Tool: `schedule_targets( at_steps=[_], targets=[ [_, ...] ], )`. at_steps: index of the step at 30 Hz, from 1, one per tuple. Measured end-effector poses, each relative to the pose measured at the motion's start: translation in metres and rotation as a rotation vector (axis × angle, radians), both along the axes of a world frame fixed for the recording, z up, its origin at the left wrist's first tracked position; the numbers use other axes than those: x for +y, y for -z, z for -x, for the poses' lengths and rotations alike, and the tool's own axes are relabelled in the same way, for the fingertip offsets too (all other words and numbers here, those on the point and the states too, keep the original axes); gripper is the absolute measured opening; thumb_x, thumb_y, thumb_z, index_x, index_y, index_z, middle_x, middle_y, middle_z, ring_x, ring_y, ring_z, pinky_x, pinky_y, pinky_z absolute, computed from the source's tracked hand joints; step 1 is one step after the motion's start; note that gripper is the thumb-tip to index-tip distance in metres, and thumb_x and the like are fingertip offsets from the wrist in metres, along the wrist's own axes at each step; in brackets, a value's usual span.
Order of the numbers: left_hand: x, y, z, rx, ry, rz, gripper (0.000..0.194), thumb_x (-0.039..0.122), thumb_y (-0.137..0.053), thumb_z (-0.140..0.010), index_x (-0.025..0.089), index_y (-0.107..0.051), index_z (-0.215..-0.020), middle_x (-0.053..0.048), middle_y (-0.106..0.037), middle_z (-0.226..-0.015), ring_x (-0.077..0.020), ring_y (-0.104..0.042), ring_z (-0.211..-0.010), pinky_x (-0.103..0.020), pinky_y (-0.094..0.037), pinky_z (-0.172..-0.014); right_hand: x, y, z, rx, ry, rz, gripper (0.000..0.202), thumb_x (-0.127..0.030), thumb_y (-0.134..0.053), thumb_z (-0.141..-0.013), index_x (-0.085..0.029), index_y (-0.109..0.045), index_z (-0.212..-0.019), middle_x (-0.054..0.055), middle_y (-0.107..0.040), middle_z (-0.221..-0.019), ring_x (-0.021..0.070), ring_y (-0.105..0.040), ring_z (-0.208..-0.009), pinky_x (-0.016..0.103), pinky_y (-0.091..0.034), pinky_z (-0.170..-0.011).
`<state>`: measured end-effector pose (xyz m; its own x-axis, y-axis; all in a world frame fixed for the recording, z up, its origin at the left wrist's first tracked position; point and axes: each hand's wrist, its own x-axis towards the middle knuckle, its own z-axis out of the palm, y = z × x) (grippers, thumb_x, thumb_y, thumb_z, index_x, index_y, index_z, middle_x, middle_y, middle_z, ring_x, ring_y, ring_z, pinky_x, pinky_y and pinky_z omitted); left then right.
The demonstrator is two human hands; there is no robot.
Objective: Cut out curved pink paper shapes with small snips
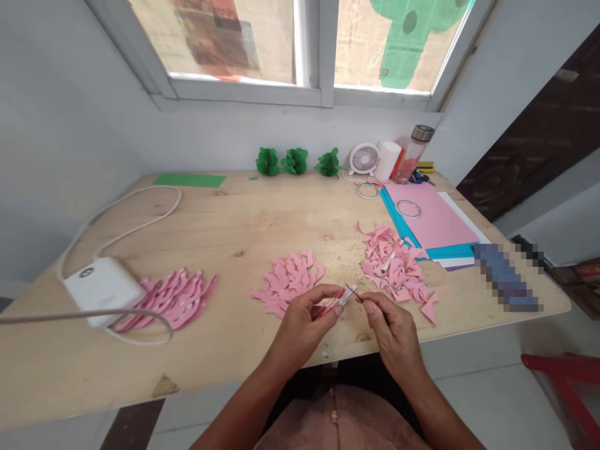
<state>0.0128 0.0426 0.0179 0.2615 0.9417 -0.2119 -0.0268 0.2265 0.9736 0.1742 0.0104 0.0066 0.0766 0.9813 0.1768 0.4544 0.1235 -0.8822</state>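
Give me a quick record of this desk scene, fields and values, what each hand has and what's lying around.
left hand: pinches a pink paper piece
right hand: holds a thin pointed tool at the piece's tip
centre pile: pink cut shapes
right pile: pink scraps
left pile: pink strips beside a white box
back edge: three green paper balls, small fan
surface: wooden table

A: Surface (244,225)?
B: Pale raw wood, matt, knots and grain showing.
A: Pink shapes (288,278)?
B: Matt paper, smooth. Scraps (394,262) same paper.
A: White box (103,289)?
B: Smooth plastic, slight sheen; cord (117,236) looks rubbery, matt.
A: Back row?
B: Green balls (294,161) crinkled paper; fan (364,159) white plastic; bottle (413,153) clear, glossy, metal-looking cap.
A: Sheets (434,219)?
B: Flat matt paper, pink over blue.
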Motion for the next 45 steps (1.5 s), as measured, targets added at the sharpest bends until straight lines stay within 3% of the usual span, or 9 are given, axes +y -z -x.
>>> schedule_targets(
  at_steps=[3, 7, 9, 15, 21, 32, 41, 45],
  targets=[
    [0.002, -0.002, -0.002, 0.020, -0.018, 0.030, 0.023, 0.026, -0.068, -0.071, 0.018, -0.069, -0.093, -0.003, -0.069, -0.086, -0.0124, -0.059, -0.066, -0.022, -0.046, -0.061, 0.000, 0.000, 0.000, -0.003, -0.013, -0.010, 0.031, -0.037, -0.044, -0.091, -0.019, -0.069, -0.095, 0.004, -0.069, -0.084, 0.0165, -0.064, -0.079, 0.021, -0.048, -0.064],
    [0.005, -0.005, -0.003, -0.055, 0.014, 0.019, 0.019, 0.024, -0.071, -0.068, 0.017, -0.072, -0.086, -0.006, -0.069, -0.097, -0.0154, -0.060, -0.077, -0.023, -0.047, -0.068, -0.001, -0.002, 0.000, -0.020, -0.007, -0.001, 0.031, -0.037, -0.044, -0.091, -0.019, -0.069, -0.095, 0.003, -0.066, -0.078, 0.0140, -0.062, -0.070, 0.020, -0.047, -0.061],
    [0.007, -0.008, -0.004, -0.087, 0.035, 0.051, 0.017, 0.025, -0.072, -0.067, 0.017, -0.072, -0.081, -0.006, -0.069, -0.094, -0.0134, -0.059, -0.071, -0.021, -0.045, -0.062, -0.001, -0.002, 0.000, -0.027, 0.003, 0.005, 0.032, -0.038, -0.044, -0.091, -0.018, -0.069, -0.096, 0.002, -0.065, -0.076, 0.0135, -0.061, -0.068, 0.020, -0.047, -0.061],
    [0.008, -0.013, -0.003, -0.088, 0.011, 0.175, 0.020, 0.032, -0.073, -0.066, 0.014, -0.070, -0.075, -0.004, -0.066, -0.087, -0.0032, -0.040, -0.046, -0.017, -0.027, -0.040, -0.002, -0.002, -0.001, -0.034, 0.030, 0.038, 0.032, -0.039, -0.044, -0.091, -0.017, -0.068, -0.093, 0.001, -0.062, -0.071, 0.0138, -0.060, -0.067, 0.020, -0.046, -0.061],
    [0.010, -0.013, -0.004, -0.069, 0.016, 0.207, 0.030, 0.040, -0.074, -0.061, 0.013, -0.069, -0.073, -0.005, -0.065, -0.084, -0.0044, -0.038, -0.047, -0.017, -0.024, -0.039, -0.002, 0.002, 0.000, -0.011, 0.025, 0.026, 0.030, -0.037, -0.045, -0.091, -0.018, -0.068, -0.093, 0.004, -0.068, -0.084, 0.0154, -0.063, -0.077, 0.021, -0.048, -0.068],
    [0.013, -0.002, -0.003, -0.119, -0.022, 0.240, 0.029, 0.036, -0.075, -0.062, 0.013, -0.067, -0.077, -0.001, -0.059, -0.067, -0.0039, -0.034, -0.043, -0.018, -0.022, -0.039, 0.000, 0.005, 0.001, -0.022, 0.033, 0.013, 0.029, -0.035, -0.046, -0.090, -0.017, -0.068, -0.092, 0.005, -0.069, -0.084, 0.0162, -0.063, -0.077, 0.022, -0.049, -0.066],
    [0.011, 0.001, -0.001, -0.129, -0.048, 0.206, 0.031, 0.042, -0.067, -0.070, 0.014, -0.072, -0.083, 0.008, -0.033, -0.040, -0.0053, -0.027, -0.037, -0.020, -0.020, -0.039, 0.000, 0.003, 0.002, -0.005, 0.033, 0.014, 0.029, -0.035, -0.046, -0.089, -0.017, -0.068, -0.088, 0.003, -0.067, -0.078, 0.0157, -0.062, -0.072, 0.022, -0.048, -0.063],
    [0.010, 0.003, -0.001, -0.178, -0.050, 0.202, 0.029, 0.041, -0.066, -0.073, 0.015, -0.073, -0.086, 0.006, -0.043, -0.043, -0.0041, -0.026, -0.036, -0.020, -0.022, -0.038, -0.001, 0.004, 0.002, 0.000, 0.023, 0.036, 0.029, -0.035, -0.045, -0.090, -0.017, -0.068, -0.088, 0.002, -0.066, -0.074, 0.0153, -0.062, -0.072, 0.021, -0.046, -0.059]
  ],
)
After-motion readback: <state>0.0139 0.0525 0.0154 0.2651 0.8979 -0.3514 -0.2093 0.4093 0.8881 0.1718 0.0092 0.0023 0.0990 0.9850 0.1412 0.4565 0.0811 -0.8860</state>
